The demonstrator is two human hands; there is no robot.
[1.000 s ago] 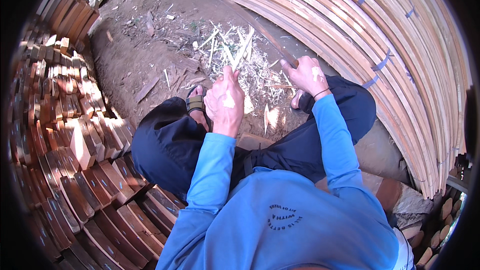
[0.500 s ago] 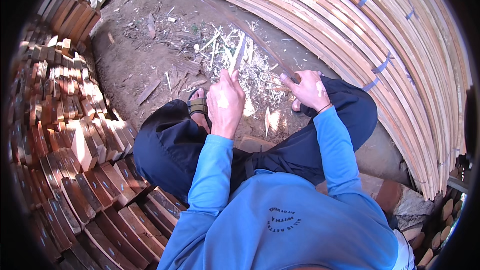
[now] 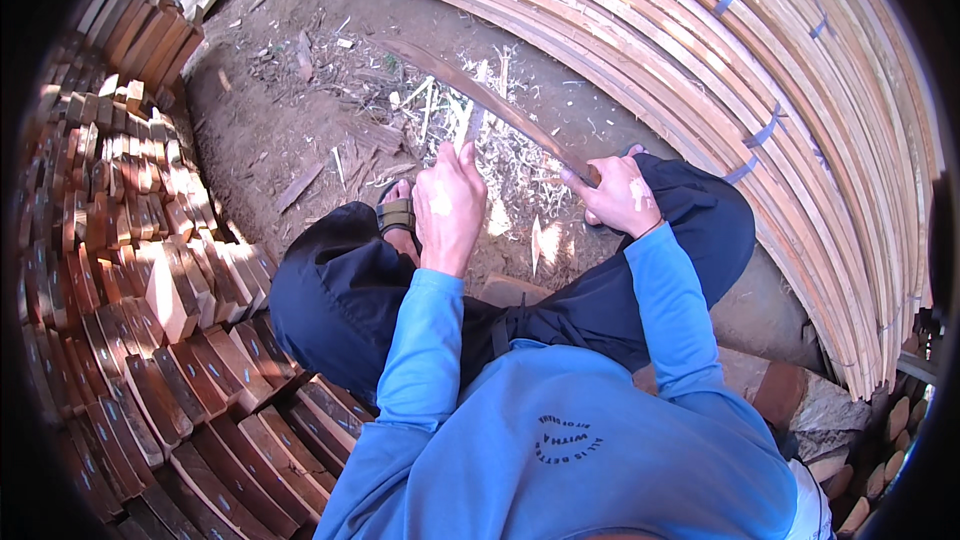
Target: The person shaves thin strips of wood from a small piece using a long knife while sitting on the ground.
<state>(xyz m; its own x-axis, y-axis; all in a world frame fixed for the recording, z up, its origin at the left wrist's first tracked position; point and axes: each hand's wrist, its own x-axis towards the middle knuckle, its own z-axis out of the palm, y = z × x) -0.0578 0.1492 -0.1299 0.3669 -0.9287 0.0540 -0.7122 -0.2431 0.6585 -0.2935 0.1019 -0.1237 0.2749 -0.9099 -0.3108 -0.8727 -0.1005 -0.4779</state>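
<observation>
My right hand (image 3: 622,194) is closed round the near end of a long, brown, slightly curved machete-like blade (image 3: 500,108). Its broad face shows, and it slants away to the far left above the ground. A narrow pale strip of wood (image 3: 464,126) sticks up out of my closed left hand (image 3: 450,204), pointing away from me. The strip's far part lies by the blade where the two cross; whether they touch I cannot tell. Beneath them is a heap of curly wood shavings (image 3: 508,183). A pointed pale wood piece (image 3: 545,245) lies on the ground between my feet.
Stacked short wooden blocks (image 3: 185,380) fill the left side. Long planks (image 3: 640,35), bundled with blue-grey ties, curve along the far side and right. Wood chips and bark lie over the dirt ground (image 3: 270,140). A rough stone block (image 3: 825,415) sits near my right side.
The blade has turned from nearly edge-on to show its broad face, and its far end has shifted left and nearer. My right hand has tilted slightly; my left hand has barely moved.
</observation>
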